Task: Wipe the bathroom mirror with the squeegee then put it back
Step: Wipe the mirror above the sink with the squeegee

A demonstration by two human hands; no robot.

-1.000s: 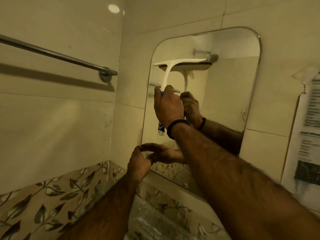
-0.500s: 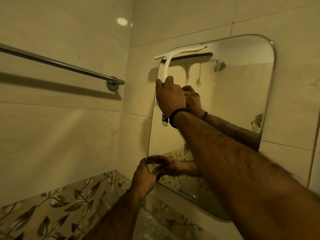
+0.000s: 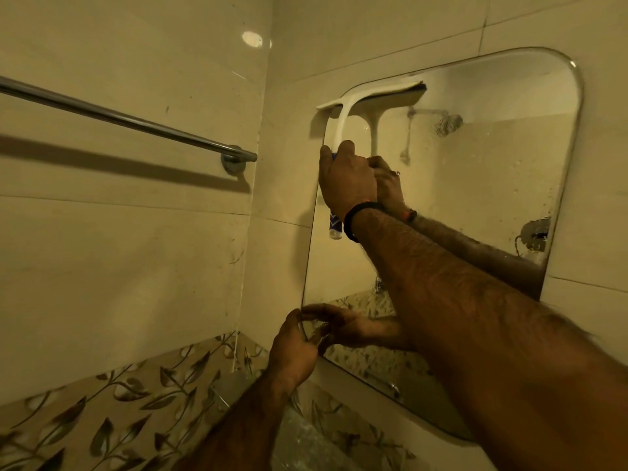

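A rounded mirror [image 3: 492, 185] hangs on the tiled wall. My right hand [image 3: 348, 180] is closed around the handle of a white squeegee [image 3: 343, 113] with a blue grip end. Its blade lies flat against the mirror's top left corner and overhangs the left edge a little. My left hand [image 3: 294, 351] grips the mirror's lower left corner, thumb on the edge. Both hands are reflected in the glass.
A chrome towel rail [image 3: 129, 120] runs along the left wall and ends near the corner. A band of leaf-patterned tiles [image 3: 112, 402] runs below. The mirror reflects a shower head and a wall hook.
My right hand has lifted the squeegee from mid-height to the mirror's top left corner. My left hand has stayed at the lower left corner.
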